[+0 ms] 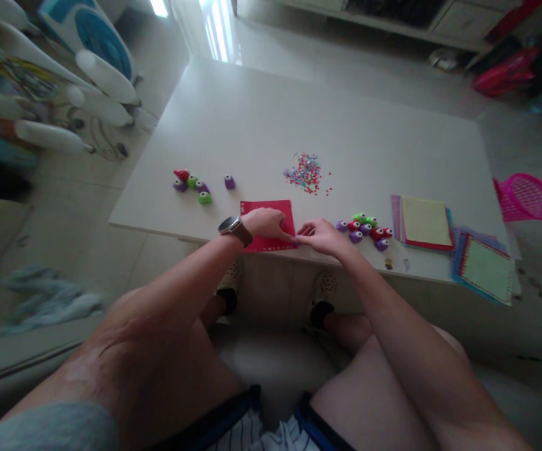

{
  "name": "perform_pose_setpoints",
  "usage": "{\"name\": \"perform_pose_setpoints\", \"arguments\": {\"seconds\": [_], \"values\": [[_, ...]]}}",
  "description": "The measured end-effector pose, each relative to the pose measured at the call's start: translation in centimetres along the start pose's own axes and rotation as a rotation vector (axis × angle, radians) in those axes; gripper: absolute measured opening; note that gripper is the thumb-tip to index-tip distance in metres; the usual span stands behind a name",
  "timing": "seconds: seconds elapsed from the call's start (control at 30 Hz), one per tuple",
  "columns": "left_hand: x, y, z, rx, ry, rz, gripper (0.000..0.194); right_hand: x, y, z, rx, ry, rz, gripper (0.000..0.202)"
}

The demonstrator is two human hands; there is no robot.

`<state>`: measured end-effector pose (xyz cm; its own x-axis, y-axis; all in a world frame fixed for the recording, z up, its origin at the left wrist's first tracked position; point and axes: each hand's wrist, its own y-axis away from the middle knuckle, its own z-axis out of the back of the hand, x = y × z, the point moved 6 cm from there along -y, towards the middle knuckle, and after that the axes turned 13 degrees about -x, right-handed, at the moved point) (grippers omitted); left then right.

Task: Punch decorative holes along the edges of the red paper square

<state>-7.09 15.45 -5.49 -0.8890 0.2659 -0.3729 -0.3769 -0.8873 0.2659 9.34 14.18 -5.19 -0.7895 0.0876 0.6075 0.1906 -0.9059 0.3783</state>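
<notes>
A red sheet of paper [271, 243] lies at the table's near edge, with small punched marks along its near edge and upper left corner. My left hand [267, 223] rests across the sheet and holds it, its fingertips reaching to the lower right corner. At that corner my right hand [321, 235] pinches a small purple craft punch [297, 240], largely hidden by the fingers. To the right of this hand is a cluster of purple, red and green craft punches [367, 228]. One purple punch [229, 182] stands alone beyond the sheet's upper left.
Punched confetti [306, 172] is scattered mid-table. More punches [193, 185] sit on the left. Two stacks of coloured paper, one yellow-topped [425, 220] and one green-topped [487, 268], lie at the right; the latter overhangs the edge. A pink basket [529, 197] stands beyond the table [369, 131].
</notes>
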Motion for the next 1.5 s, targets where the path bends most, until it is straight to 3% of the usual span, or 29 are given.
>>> {"name": "perform_pose_setpoints", "arguments": {"seconds": [0.13, 0.37, 0.53, 0.67, 0.83, 1.13, 1.33, 1.5], "values": [[0.6, 0.1, -0.2, -0.036, -0.017, -0.044, 0.036, 0.4, -0.1, 1.7, -0.066, 0.088, 0.011, 0.012], [0.6, 0.1, -0.2, -0.045, -0.038, -0.068, 0.029, 1.3, 0.3, 1.6, -0.087, 0.233, 0.151, 0.021], [0.7, 0.2, -0.2, -0.045, -0.039, -0.077, 0.025, 0.0, 0.2, 3.5, -0.194, 0.372, 0.170, 0.024], [0.7, 0.4, -0.1, -0.041, -0.041, -0.079, 0.019, -1.1, 0.3, 4.2, -0.187, 0.495, 0.167, 0.023], [0.6, 0.3, -0.1, -0.031, -0.049, -0.080, 0.017, 0.4, 0.8, 3.4, -0.164, 0.368, 0.238, 0.037], [0.6, 0.3, -0.2, -0.031, -0.042, -0.073, 0.019, 1.2, 1.2, 1.6, -0.029, 0.253, 0.181, 0.044], [0.5, 0.4, 0.0, -0.032, -0.046, -0.075, 0.018, 1.4, 0.9, 2.6, -0.179, 0.263, 0.213, 0.061], [0.4, 0.5, 0.1, -0.030, -0.047, -0.077, 0.019, 0.9, 0.7, 2.9, -0.180, 0.345, 0.203, 0.048]]}}
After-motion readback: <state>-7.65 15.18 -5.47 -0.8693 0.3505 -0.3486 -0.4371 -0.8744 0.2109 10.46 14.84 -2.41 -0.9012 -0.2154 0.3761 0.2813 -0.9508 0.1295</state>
